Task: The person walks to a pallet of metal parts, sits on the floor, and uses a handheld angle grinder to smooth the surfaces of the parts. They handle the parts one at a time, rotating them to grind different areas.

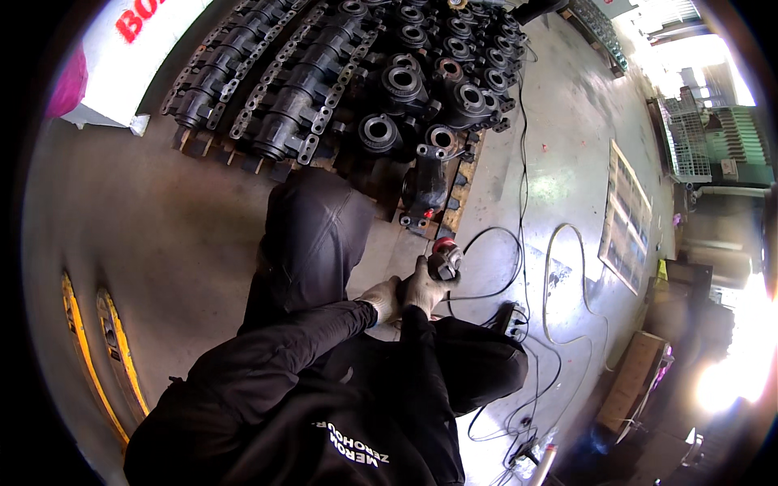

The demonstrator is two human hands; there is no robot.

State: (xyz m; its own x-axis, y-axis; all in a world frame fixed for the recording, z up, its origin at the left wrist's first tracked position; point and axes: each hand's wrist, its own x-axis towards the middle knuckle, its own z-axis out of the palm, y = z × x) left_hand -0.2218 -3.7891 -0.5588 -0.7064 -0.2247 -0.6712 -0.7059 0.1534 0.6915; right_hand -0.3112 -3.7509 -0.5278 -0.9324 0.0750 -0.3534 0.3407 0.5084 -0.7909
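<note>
right hand [423, 285]: gloved, gripping angle grinder [444, 261] | left hand [382, 298]: gloved, closed beside it at 8 o'clock | grinder: just below dark metal casting [425, 188] at 12 o'clock, on pallet [459, 196] edge | cable [502, 275]: on floor, 3 o'clock

Wooden frame [628, 215] flat on floor (right), white sack [138, 57] upper left

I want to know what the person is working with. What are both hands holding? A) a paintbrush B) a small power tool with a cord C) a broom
B: the left hand and right hand grip a small power tool with a red tip, its black cord trailing over the floor, beside a dark metal casting.
</note>
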